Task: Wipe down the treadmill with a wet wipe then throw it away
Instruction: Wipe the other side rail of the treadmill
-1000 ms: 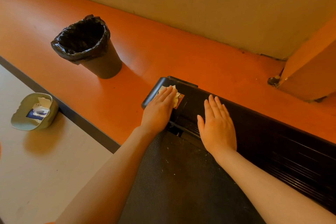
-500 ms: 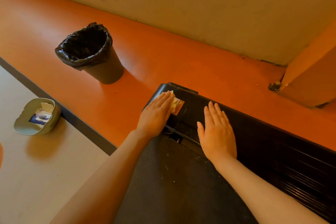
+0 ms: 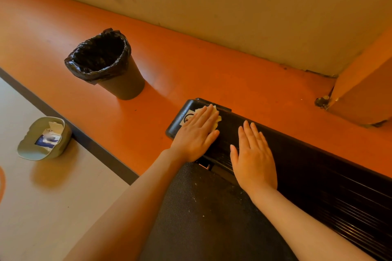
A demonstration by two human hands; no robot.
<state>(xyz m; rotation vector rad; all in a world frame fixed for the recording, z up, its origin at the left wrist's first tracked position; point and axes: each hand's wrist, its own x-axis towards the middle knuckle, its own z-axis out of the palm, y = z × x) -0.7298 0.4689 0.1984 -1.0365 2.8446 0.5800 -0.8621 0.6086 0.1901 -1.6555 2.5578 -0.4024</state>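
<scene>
The crumpled white wet wipe [image 3: 216,117] is being pressed under flat left-hand fingers [image 3: 206,116] on the black ribbed treadmill cover [image 3: 297,161], while the right hand [image 3: 253,154] is being rested flat, empty; even pressure is advised.

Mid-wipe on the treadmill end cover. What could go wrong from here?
1. The left hand presses the wipe with flat fingers, not gripping it; near the cover's edge it might slip out onto the orange floor.
2. White specks sit on the belt; one wipe may smear rather than lift them.
3. The bin stands apart from the treadmill, so a tossed wipe could miss.
</scene>
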